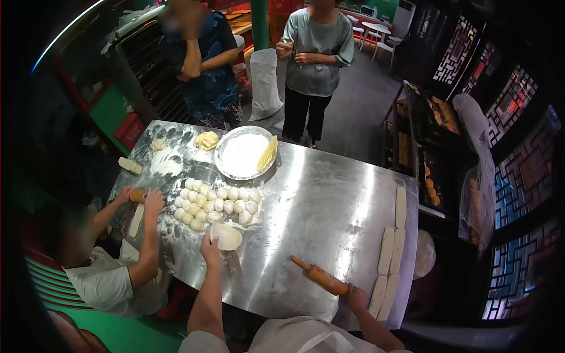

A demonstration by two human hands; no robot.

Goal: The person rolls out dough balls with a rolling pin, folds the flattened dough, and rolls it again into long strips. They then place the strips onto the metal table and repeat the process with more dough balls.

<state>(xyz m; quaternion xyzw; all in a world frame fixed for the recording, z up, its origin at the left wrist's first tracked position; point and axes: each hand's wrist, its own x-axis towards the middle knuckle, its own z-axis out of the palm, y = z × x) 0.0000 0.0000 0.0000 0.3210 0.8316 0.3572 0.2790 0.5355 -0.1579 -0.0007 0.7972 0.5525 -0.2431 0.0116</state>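
My left hand pinches the edge of a flattened piece of dough, its thumb on top, at the near side of a cluster of floured dough balls. On the right, my right hand is closed round the near end of a wooden rolling pin, which slants away to the left over the bare steel. Several long dough strips lie in rows along the table's right edge, beyond my right hand.
A round pan of flour with a yellow scraper stands at the steel table's far side, beside a dough lump. At left a co-worker rolls a dough strip. Two people stand opposite; a tray rack is at right.
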